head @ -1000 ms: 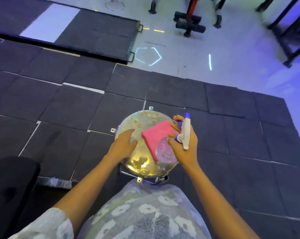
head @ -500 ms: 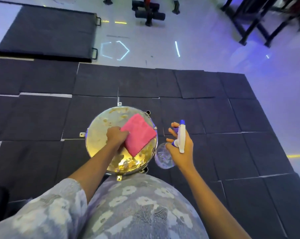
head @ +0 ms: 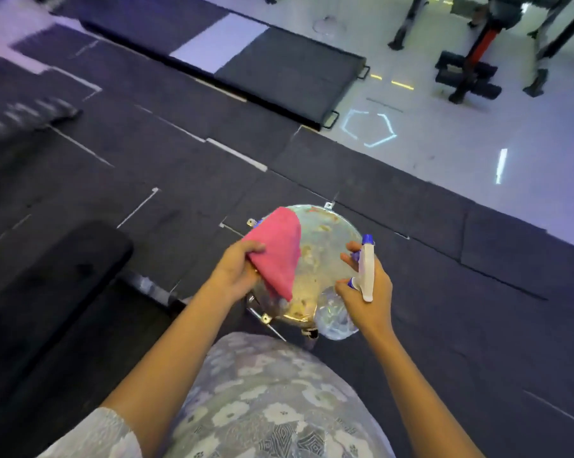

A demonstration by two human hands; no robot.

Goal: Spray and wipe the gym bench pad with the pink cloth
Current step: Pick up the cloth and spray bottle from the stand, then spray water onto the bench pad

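Note:
My left hand (head: 234, 274) grips the pink cloth (head: 277, 249), which hangs folded over the left side of a round shiny metal stool top (head: 322, 256). My right hand (head: 369, 292) holds a clear spray bottle (head: 336, 317) with a white and blue trigger head (head: 366, 269), just right of the stool top. The black gym bench pad (head: 57, 276) lies at the left, its near corner a short way from my left hand.
Dark rubber floor tiles (head: 179, 153) cover the ground around me. A black mat with handles (head: 288, 71) lies at the back. Gym equipment with black and red frames (head: 477, 54) stands on the white floor at the far right.
My left hand has lifted the pink cloth off the stool top toward the left. The view has swung left, bringing the bench pad into sight. My right hand keeps holding the bottle.

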